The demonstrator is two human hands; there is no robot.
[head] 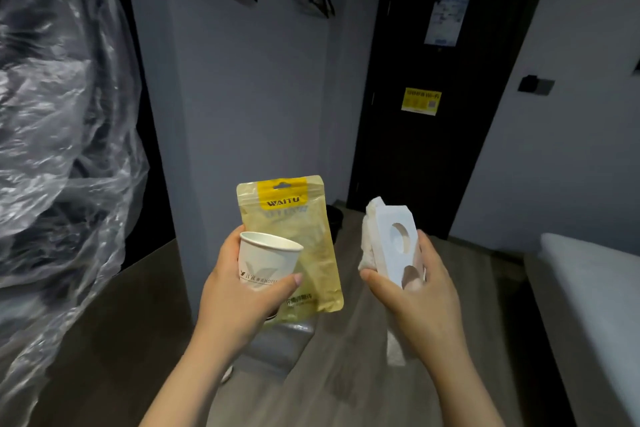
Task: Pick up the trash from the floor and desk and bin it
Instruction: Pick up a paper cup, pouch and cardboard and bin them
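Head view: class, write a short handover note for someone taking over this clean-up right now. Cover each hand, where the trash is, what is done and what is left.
Left hand: grips a paper cup and a yellow pouch together.
Right hand: grips a white cardboard insert and a crumpled tissue.
Done: these four pieces are picked up and held above the floor.
Left: bin them. The dark container on the floor by the door may be the bin. Any other trash is out of view.
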